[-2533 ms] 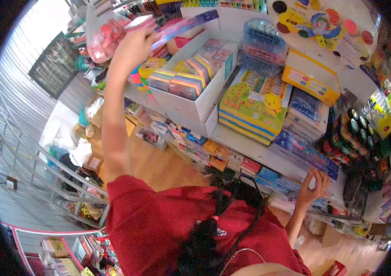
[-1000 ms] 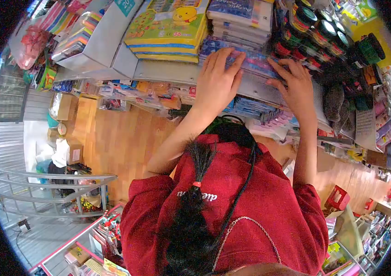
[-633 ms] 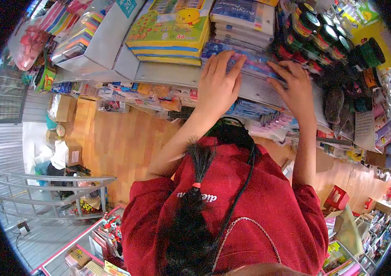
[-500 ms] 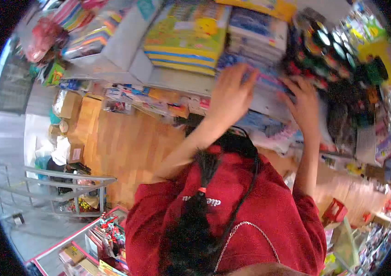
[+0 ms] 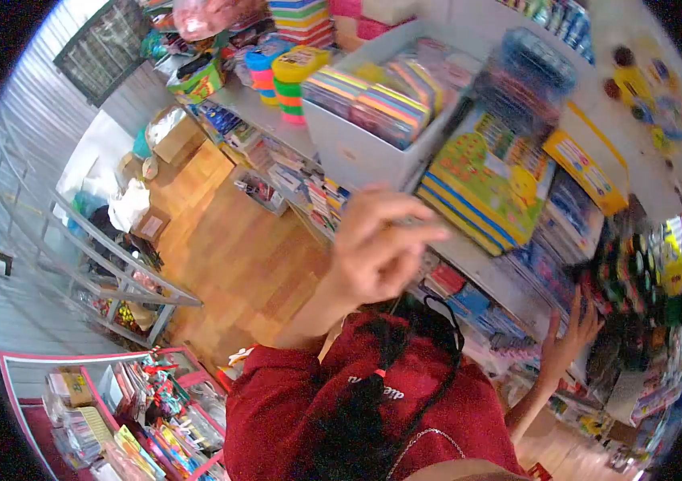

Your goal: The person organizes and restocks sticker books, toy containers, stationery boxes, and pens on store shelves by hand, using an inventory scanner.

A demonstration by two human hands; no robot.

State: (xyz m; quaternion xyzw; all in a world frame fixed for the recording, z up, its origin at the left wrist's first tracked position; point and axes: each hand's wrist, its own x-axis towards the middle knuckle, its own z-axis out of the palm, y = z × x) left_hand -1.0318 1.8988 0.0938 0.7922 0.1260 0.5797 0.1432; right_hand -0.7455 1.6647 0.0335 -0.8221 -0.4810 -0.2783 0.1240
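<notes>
My left hand (image 5: pixel 381 244) is raised in front of the shelf, blurred by motion. Its fingers are curled in, with the index finger pointing right. Whether anything small is between them I cannot make out. Just beyond it lies a stack of yellow-green books (image 5: pixel 493 180) with a chick on the cover. Farther right, my right hand (image 5: pixel 569 337) is open, fingers spread at the shelf's front edge. It is near a stack of blue packets (image 5: pixel 545 268) and dark round-topped items (image 5: pixel 625 276); exact contact cannot be made out.
A white bin (image 5: pixel 361 156) of colourful packs stands left of the books. Stacked coloured tubs (image 5: pixel 301 80) are beside it. A yellow box (image 5: pixel 589 168) leans behind the books. A metal railing (image 5: pixel 108 264) and a red-edged display case (image 5: pixel 117 361) are at the left.
The view has turned, so the shelf sits tilted and farther right. My left hand has come away from the blue packets and curled. My right hand stays at the shelf edge, fingers spread.
</notes>
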